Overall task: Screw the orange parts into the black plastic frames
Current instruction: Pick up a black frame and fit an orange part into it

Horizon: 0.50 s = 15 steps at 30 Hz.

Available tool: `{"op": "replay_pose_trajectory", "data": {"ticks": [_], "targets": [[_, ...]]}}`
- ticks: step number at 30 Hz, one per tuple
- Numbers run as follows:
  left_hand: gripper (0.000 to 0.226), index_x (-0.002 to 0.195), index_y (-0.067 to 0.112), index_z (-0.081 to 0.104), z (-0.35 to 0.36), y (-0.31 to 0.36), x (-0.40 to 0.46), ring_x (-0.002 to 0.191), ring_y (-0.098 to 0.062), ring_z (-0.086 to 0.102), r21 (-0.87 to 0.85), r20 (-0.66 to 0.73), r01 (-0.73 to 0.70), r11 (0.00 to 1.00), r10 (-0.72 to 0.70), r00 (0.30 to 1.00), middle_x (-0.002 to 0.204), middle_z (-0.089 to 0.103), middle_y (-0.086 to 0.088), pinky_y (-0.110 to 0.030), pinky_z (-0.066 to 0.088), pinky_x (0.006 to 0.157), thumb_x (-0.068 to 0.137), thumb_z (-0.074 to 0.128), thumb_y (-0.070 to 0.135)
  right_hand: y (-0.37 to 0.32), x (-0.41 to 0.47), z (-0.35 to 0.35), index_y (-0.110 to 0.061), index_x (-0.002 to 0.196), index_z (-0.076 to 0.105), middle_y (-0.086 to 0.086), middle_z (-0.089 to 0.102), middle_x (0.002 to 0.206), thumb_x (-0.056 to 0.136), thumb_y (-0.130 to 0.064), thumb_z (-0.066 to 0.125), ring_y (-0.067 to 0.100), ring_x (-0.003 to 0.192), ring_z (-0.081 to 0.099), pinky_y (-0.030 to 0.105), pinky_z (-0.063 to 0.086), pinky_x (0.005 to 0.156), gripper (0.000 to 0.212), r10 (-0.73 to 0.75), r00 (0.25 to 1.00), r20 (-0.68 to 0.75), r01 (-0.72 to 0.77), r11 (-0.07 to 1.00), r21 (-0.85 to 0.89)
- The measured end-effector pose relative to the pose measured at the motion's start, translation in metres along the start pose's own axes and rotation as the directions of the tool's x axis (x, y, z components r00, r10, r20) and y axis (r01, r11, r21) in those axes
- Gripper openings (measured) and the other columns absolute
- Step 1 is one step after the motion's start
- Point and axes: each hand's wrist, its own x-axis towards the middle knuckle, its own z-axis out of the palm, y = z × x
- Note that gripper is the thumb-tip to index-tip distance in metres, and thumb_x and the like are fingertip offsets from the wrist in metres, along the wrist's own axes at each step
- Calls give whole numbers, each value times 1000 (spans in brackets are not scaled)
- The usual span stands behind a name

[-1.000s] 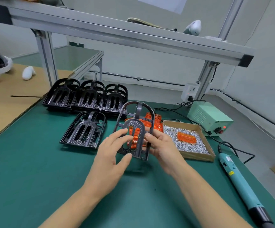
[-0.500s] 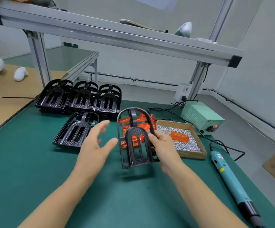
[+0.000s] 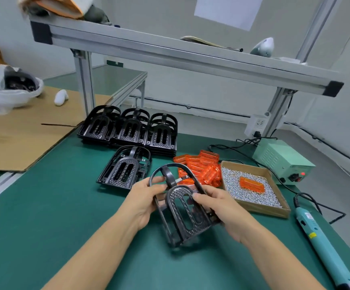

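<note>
I hold a black plastic frame (image 3: 185, 214) tilted above the green mat, arched end away from me. My left hand (image 3: 143, 197) grips its left rim near the arch. My right hand (image 3: 222, 208) grips its right side, thumb on the perforated top face. Just beyond it lies a pile of orange parts (image 3: 201, 168). One more orange part (image 3: 251, 184) rests on the screws in a cardboard tray (image 3: 262, 210). A teal electric screwdriver (image 3: 324, 250) lies at the right.
A single black frame (image 3: 125, 168) lies left of my hands; three stacks of frames (image 3: 130, 128) stand behind it. A green power supply (image 3: 283, 160) with cables sits at the back right. Cardboard (image 3: 23, 132) covers the left bench. An aluminium shelf (image 3: 170, 57) runs overhead.
My left hand, open and off the frame half a second ago, has come back onto its left rim. The frame has tipped from nearly upright to lying back, lower and nearer me.
</note>
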Motion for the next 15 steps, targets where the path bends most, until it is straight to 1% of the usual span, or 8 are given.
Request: {"op": "replay_pose_trajectory", "data": {"ticks": [3, 6, 8, 10, 11, 12, 14, 15], "targets": [[30, 119, 1, 57, -3, 10, 4, 57, -16, 57, -49, -57, -33, 998, 30, 998, 87, 63, -16, -23, 47, 45, 91, 49, -7, -5, -2, 5, -11, 111, 67, 9, 71, 95, 83, -11, 70, 18, 79, 65, 24, 54, 61, 28, -12, 994, 107, -11, 977, 215], [26, 112, 7, 58, -5, 12, 7, 58, -13, 62, -39, -51, -63, 997, 61, 997, 88, 68, -12, -25, 49, 47, 91, 50, -6, -7, -5, 9, -12, 106, 68, 0, 66, 80, 77, -4, 72, 11, 66, 60, 19, 49, 57, 31, -83, 994, 69, 60, 957, 285], [22, 112, 8, 58, -6, 10, 7, 76, -14, 65, 15, -21, -98, 995, 98, 995, 105, 67, -12, -28, 53, 64, 93, 51, 0, -8, -9, 10, -17, 102, 69, -9, 68, 76, 82, 1, 70, 8, 68, 61, 15, 47, 60, 28, -219, 975, -38, 222, 961, 164], [32, 127, 9, 53, -10, 7, 6, 104, -17, 60, 12, 4, -102, 995, 102, 995, 125, 60, -6, -33, 48, 87, 95, 53, 16, -9, -17, 10, -25, 106, 68, -15, 71, 86, 85, 1, 66, 1, 78, 63, 10, 45, 70, 34, -466, 877, -116, 444, 879, -174], [38, 131, 10, 52, -11, 7, 5, 110, -19, 57, -45, 28, -72, 996, 73, 997, 128, 59, -4, -36, 45, 92, 96, 51, 26, -8, -22, 10, -25, 110, 67, -16, 70, 92, 85, 2, 64, 1, 84, 62, 12, 44, 74, 38, -594, 798, -102, 520, 764, -382], [42, 129, 10, 54, -11, 8, 3, 110, -21, 58, -125, 76, -26, 992, 36, 996, 124, 61, -4, -38, 45, 93, 97, 47, 36, -3, -25, 11, -22, 115, 66, -14, 69, 97, 82, 6, 63, 6, 89, 62, 16, 46, 78, 43, -707, 705, -57, 549, 595, -587], [50, 120, 4, 59, -9, 11, -2, 105, -25, 64, -219, 206, 56, 974, -10, 979, 114, 67, -10, -43, 49, 88, 97, 40, 45, 11, -31, 18, -12, 117, 67, -1, 67, 97, 70, 13, 59, 21, 84, 62, 31, 50, 73, 54, -832, 546, 93, 442, 192, -876], [47, 114, 2, 60, -8, 11, -4, 99, -26, 67, -241, 254, 70, 968, -7, 967, 108, 69, -13, -44, 53, 83, 98, 41, 41, 18, -34, 23, -9, 115, 68, 3, 67, 95, 64, 13, 57, 25, 78, 61, 33, 49, 67, 57, -846, 511, 150, 365, 56, -929]]}}
